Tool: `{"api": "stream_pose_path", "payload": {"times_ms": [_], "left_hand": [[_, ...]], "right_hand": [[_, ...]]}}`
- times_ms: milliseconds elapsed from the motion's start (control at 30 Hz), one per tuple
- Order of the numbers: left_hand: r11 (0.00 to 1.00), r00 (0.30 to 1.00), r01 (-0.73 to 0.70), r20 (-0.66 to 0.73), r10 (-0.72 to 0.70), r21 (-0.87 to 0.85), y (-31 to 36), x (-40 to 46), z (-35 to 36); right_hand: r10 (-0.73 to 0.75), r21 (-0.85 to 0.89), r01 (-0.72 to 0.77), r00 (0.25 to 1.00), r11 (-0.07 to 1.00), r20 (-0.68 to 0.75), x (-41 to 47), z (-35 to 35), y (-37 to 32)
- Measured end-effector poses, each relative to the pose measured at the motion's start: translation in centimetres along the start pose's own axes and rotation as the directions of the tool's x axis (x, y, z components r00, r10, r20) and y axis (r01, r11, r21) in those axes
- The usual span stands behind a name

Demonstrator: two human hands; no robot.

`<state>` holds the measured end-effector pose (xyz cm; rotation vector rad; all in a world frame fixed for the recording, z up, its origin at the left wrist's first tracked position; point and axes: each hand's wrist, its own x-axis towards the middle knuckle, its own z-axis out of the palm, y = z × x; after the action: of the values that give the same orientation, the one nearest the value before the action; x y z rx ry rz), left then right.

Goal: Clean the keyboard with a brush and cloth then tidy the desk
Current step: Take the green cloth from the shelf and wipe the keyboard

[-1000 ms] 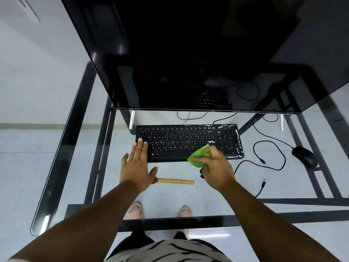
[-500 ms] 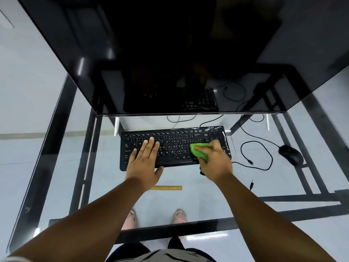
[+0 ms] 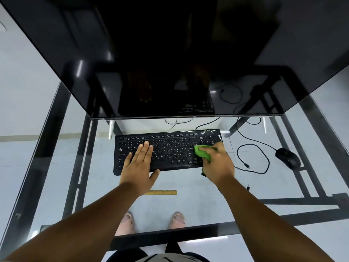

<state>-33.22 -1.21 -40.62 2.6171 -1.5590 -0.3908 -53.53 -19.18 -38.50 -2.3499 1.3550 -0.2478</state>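
Head view: one keyboard (image 3: 166,150), one cloth (image 3: 203,153).

Glass desk (image 3: 188,212), keyboard (image 3: 170,150), mouse (image 3: 288,157), brush (image 3: 162,192)

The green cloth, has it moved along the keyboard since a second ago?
Yes. The green cloth in the right hand has gone from the keyboard's near edge up onto the keys, toward its right end by the number pad.

Black keyboard (image 3: 170,150) flat on glass — green cloth (image 3: 203,153) bunched atop.
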Motion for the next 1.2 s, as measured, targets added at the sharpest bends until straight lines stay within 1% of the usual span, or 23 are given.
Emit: {"api": "stream_pose_path", "payload": {"times_ms": [67,167,233,333,467,533,633,700,733,833,933,1067,1200], "left_hand": [[1.0,1.0,-0.005,-0.012,0.005,-0.017,-0.1,0.0,0.0],[0.999,0.999,-0.015,-0.033,0.014,-0.046,-0.3,0.2,-0.3],[0.999,0.999,-0.01,-0.034,0.008,-0.047,-0.7,0.5,-0.7],[0.999,1.0,0.019,-0.005,-0.019,-0.048,-1.7,1.2,-1.7],[0.998,0.997,0.043,0.059,-0.041,-0.035,-2.8,1.9,-2.7],[0.998,0.996,0.054,0.074,-0.053,-0.012,-3.3,2.2,-3.0],[0.998,0.994,0.065,0.09,-0.064,-0.008,-3.7,2.4,-3.3],[0.998,0.993,0.06,0.101,-0.059,-0.013,-3.7,2.5,-3.3],[0.998,0.993,0.056,0.105,-0.054,-0.017,-3.8,2.5,-3.4],[0.999,0.992,0.036,0.12,-0.033,-0.023,-4.3,2.7,-3.8],[0.999,0.991,0.039,0.125,-0.037,-0.017,-4.9,2.7,-4.1],[0.998,0.989,0.067,0.129,-0.067,0.003,-5.0,2.7,-4.1],[0.998,0.988,0.066,0.138,-0.067,0.012,-5.1,2.9,-4.1]], "right_hand": [[0.036,0.054,-0.035,0.999,0.998,-0.011,0.3,0.2,-0.6],[0.12,0.206,-0.107,0.991,0.973,-0.052,1.3,0.1,-1.6],[0.146,0.265,-0.124,0.987,0.956,-0.067,2.7,-0.3,-2.2],[0.099,0.198,-0.09,0.994,0.976,-0.036,5.1,-0.6,-3.4],[0.061,0.026,-0.063,0.994,0.998,0.089,7.4,-0.1,-5.2],[0.002,-0.02,0.001,0.988,1.0,0.152,7.8,0.4,-6.4],[-0.116,-0.042,0.128,0.969,0.991,0.219,7.5,0.9,-7.4],[-0.127,-0.058,0.142,0.968,0.988,0.217,7.1,0.7,-6.8],[-0.108,-0.069,0.123,0.974,0.99,0.198,7.0,0.6,-6.3],[0.003,-0.099,0.009,0.992,0.995,0.125,7.5,0.2,-5.3],[0.072,-0.122,-0.058,0.991,0.991,0.113,8.4,0.6,-6.5],[0.023,-0.108,-0.006,0.987,0.994,0.157,8.2,2.0,-9.3],[-0.095,-0.082,0.112,0.978,0.99,0.186,7.3,3.1,-10.9]]}}
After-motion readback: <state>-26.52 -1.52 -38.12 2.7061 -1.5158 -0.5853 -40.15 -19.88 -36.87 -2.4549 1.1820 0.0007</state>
